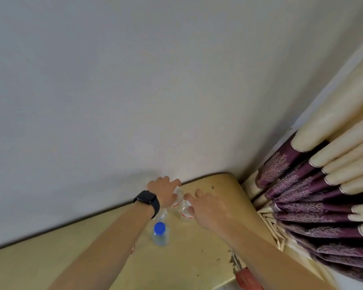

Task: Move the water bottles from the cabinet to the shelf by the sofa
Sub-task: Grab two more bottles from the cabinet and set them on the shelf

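Observation:
Clear water bottles stand on a light wooden top [197,258] against the white wall. My left hand [165,190], a black watch on its wrist, curls over the top of the bottle [179,195] nearest the wall. My right hand [210,208] wraps its fingers round the upper part of a second bottle [186,213] beside it. A third bottle with a blue cap [160,233] stands free, closer to me, below my left wrist. The caps of the two held bottles are hidden by my hands.
The white wall [155,91] fills most of the view. A cream and purple patterned curtain [314,185] hangs at the right, close to the top's rounded corner. The top's front right edge is chipped, with something red [246,278] below it.

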The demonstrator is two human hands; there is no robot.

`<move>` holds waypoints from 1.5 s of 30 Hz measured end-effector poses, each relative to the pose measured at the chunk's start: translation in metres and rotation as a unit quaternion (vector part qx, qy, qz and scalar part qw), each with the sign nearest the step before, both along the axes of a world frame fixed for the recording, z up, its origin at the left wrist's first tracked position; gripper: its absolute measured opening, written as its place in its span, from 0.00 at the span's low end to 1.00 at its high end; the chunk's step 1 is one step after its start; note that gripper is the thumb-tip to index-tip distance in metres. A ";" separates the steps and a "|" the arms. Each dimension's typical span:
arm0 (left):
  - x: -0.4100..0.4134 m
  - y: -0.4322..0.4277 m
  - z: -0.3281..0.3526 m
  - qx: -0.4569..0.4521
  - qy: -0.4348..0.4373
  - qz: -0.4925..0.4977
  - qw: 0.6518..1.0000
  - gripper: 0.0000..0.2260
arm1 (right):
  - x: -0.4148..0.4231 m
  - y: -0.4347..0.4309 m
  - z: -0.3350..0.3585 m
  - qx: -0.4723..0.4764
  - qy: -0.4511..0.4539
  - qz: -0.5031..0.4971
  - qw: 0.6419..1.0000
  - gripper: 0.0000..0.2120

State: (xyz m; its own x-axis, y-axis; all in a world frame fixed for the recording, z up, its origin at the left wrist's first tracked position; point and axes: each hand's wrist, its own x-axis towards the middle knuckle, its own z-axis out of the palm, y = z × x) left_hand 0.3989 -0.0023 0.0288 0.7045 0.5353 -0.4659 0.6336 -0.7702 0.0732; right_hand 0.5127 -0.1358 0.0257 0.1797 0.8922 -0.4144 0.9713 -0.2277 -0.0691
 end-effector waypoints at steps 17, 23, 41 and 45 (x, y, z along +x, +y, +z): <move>0.026 0.004 -0.017 0.004 -0.031 -0.038 0.999 0.20 | -0.002 -0.011 -0.015 0.017 0.046 -0.265 0.963 0.23; 0.047 -0.021 0.011 0.026 -0.047 -0.161 0.986 0.20 | 0.034 -0.097 0.020 0.123 0.079 -0.354 0.924 0.14; 0.124 -0.531 0.225 -0.053 -0.251 -0.674 0.693 0.14 | -0.157 -0.599 0.214 0.271 -0.260 -0.782 0.497 0.18; 0.062 -0.669 0.266 -0.112 -0.262 -0.710 0.643 0.14 | -0.260 -0.703 0.241 0.264 -0.328 -0.819 0.390 0.18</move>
State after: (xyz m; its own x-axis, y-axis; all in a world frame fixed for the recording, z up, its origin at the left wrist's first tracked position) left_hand 0.4612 -0.6718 0.2946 0.5004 -0.8619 0.0824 -0.8556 -0.4777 0.1996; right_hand 0.2527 -0.8389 0.2664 0.6005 -0.7116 0.3646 -0.5985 -0.7024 -0.3852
